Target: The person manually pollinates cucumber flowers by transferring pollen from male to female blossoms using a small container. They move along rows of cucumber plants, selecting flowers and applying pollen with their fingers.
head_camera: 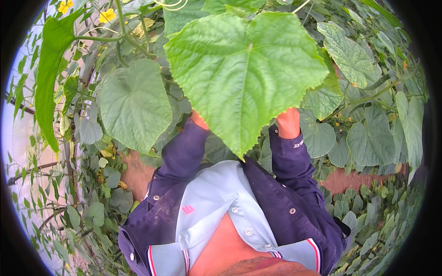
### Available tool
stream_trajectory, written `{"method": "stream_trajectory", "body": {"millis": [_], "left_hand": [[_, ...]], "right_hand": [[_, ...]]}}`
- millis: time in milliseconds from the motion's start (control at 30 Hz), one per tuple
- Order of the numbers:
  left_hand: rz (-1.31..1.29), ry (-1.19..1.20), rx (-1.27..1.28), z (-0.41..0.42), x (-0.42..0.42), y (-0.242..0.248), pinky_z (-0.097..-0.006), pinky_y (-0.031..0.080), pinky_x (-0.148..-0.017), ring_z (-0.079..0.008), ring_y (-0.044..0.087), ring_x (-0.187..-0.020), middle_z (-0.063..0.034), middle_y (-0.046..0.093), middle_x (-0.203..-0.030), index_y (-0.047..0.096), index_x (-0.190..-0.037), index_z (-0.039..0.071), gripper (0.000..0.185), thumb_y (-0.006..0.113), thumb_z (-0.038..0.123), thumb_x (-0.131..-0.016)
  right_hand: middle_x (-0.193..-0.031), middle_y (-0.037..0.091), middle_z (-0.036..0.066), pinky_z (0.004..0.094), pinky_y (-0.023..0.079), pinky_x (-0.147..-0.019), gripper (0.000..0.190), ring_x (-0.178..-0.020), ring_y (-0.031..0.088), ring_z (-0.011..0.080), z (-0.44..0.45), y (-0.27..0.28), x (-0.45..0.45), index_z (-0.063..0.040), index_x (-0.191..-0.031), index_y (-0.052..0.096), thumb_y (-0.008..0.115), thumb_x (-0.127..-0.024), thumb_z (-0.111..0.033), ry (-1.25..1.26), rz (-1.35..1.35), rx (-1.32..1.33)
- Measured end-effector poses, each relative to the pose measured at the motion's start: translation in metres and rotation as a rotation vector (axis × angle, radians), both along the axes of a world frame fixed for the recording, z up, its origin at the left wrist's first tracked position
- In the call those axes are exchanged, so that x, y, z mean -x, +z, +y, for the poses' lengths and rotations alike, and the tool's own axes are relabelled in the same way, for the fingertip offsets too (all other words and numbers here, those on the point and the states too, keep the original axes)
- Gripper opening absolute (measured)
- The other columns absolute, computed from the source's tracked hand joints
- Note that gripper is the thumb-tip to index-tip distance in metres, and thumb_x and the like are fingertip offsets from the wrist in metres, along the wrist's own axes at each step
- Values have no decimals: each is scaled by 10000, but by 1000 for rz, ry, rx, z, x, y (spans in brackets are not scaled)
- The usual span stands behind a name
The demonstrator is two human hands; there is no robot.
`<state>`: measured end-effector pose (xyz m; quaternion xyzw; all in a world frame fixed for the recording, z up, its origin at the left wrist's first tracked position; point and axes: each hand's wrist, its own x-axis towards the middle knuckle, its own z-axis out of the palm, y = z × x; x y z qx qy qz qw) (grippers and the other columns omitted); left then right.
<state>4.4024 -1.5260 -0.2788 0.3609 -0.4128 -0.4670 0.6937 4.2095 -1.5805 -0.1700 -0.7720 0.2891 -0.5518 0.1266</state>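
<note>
A large bright green cucumber leaf (241, 76) fills the upper middle of the view and covers most of both hands. Of my left hand (289, 119), only the wrist and the base of the hand show, below the leaf's right edge. Just a strip of my right hand (200, 120) at the wrist is seen by the leaf's lower left edge. Both arms reach forward into the vines in dark blue sleeves. The fingers and anything in them are hidden. A duller cucumber leaf (136, 103) hangs left of the right wrist.
Cucumber vines crowd both sides, with yellow flowers (107, 16) at the upper left. A young cucumber (378, 82) hangs at the right. Brown soil (136, 172) shows between the plants. Pale sheeting (24, 134) with dark bars stands along the left edge.
</note>
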Motion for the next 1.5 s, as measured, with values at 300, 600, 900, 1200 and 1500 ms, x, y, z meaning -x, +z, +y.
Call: {"method": "stream_trajectory", "body": {"millis": [300,600,900,1200,1500], "left_hand": [[-658,354,187,17,6,73,-348,597,-956,-217,724,-1133,-144,757,-1271,723,-1349,-7,482,881,76,-901],[-703,695,266,25,21,53,-377,635,-891,-253,758,-1034,-167,749,-1190,724,-1304,-14,614,989,136,-770],[-470,443,236,69,-16,49,-378,627,-901,-232,745,-1059,-155,735,-1203,699,-1329,-38,626,978,99,-785],[-537,56,304,200,-130,79,-385,585,-961,-241,714,-1097,-166,717,-1229,679,-1352,-47,648,973,94,-792],[-365,200,126,270,-241,101,-361,598,-925,-193,732,-1044,-123,763,-1156,730,-1225,-38,518,963,130,-794]], "right_hand": [[-1081,737,150,382,607,-759,371,-915,750,323,-13,8,-12,-64,-1232,750,716,-897,94,70,22,110],[-1198,728,172,376,617,-780,324,-972,761,253,-26,-6,9,42,-1332,673,703,-1016,-22,-38,-56,-205],[-1433,623,201,342,628,-898,551,-1148,735,245,6,6,-17,59,-1540,517,722,-1044,-66,-258,-197,-264],[-1528,527,273,505,477,-1155,526,-1414,542,450,93,7,-100,38,-1393,638,812,-933,-148,-774,168,161],[-1130,738,100,339,590,-824,171,-976,749,199,110,76,-167,1,-1145,725,762,-984,-44,-153,-318,-135]]}}
